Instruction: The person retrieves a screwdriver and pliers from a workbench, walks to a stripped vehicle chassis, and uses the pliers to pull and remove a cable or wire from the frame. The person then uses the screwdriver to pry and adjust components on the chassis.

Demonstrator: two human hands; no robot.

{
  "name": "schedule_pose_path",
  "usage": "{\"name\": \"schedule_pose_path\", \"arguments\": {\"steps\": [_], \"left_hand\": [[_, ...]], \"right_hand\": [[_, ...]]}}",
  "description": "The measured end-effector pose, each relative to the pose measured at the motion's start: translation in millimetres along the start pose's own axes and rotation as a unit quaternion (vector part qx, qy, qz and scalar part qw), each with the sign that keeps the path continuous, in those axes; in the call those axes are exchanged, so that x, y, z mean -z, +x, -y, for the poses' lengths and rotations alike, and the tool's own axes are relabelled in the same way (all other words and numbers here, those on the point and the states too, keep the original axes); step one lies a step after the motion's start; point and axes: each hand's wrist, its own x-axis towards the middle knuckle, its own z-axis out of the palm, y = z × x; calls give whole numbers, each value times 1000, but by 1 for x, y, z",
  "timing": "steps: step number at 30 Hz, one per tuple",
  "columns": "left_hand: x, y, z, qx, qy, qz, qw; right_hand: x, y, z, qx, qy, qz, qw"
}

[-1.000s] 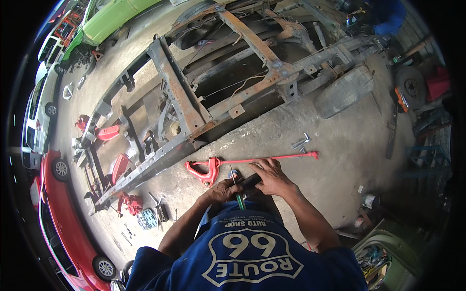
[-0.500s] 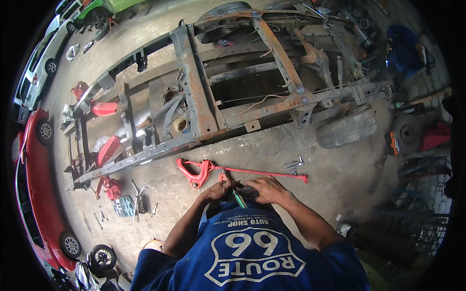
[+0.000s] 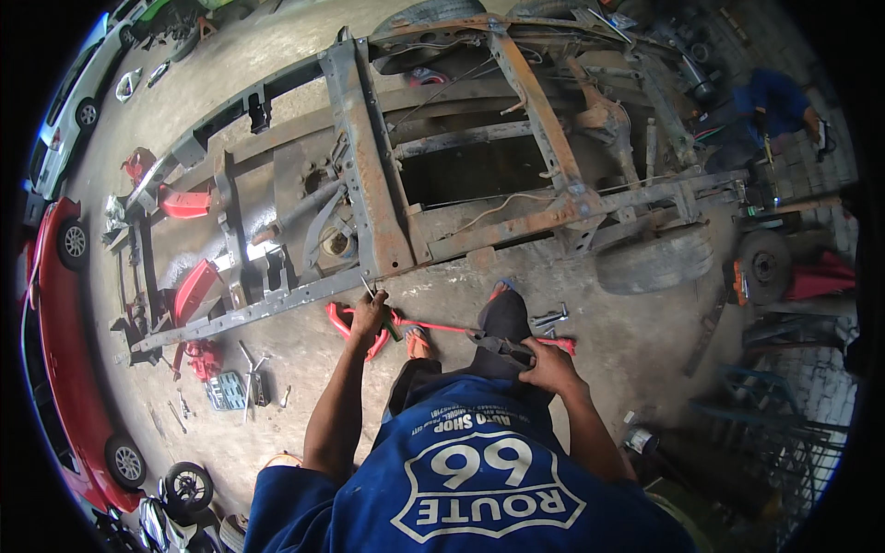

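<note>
My left hand (image 3: 369, 315) is closed round a green-handled screwdriver (image 3: 395, 328). Its thin shaft pokes out beyond my fingers at the near rail of the rusty vehicle frame (image 3: 304, 288); whether the tip touches the metal I cannot tell. Close to my right thigh, my right hand (image 3: 551, 365) grips a dark tool that looks like pliers (image 3: 498, 347), pointing leftward. On the floor beneath my hands lies a red control arm (image 3: 376, 347), partly hidden by my left hand. A red rod (image 3: 442, 326) runs rightward from it, behind my leg.
Metal sockets (image 3: 551, 318) lie right of my leg. A blue socket tray (image 3: 226, 391) and a cross wrench (image 3: 251, 369) are at the left. An old tire (image 3: 659, 260) rests beside the frame. A red car (image 3: 78, 369) stands far left; another person (image 3: 779, 101) crouches at far right.
My hands have parted: the left went forward and left to the frame rail with the screwdriver, the right moved rightward with the pliers. My right leg has stepped forward into view.
</note>
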Motion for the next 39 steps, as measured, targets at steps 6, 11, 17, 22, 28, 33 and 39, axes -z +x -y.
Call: {"name": "schedule_pose_path", "arguments": {"steps": [6, 11, 17, 22, 28, 33, 39], "left_hand": [[-25, 77, -17, -118, 239, -98, 959], [-47, 114, -56, -57, 328, -115, 936], [-73, 126, -85, -3, 396, -170, 902], [-78, 122, -89, 3, 408, -186, 894], [-74, 122, -88, 28, 395, -213, 893], [-71, 123, -86, 25, 365, -202, 909], [-62, 125, -76, -15, 347, -189, 918]], "right_hand": [[40, 68, -42, 53, -53, 2, 997], [121, 126, -84, 37, -79, 87, 992], [185, 149, -132, -17, -22, 88, 996], [205, 163, -155, 1, -53, 58, 997], [208, 168, -163, -24, -38, 101, 994], [204, 172, -158, -21, -46, 99, 994], [188, 170, -147, -40, -19, 70, 997]]}}
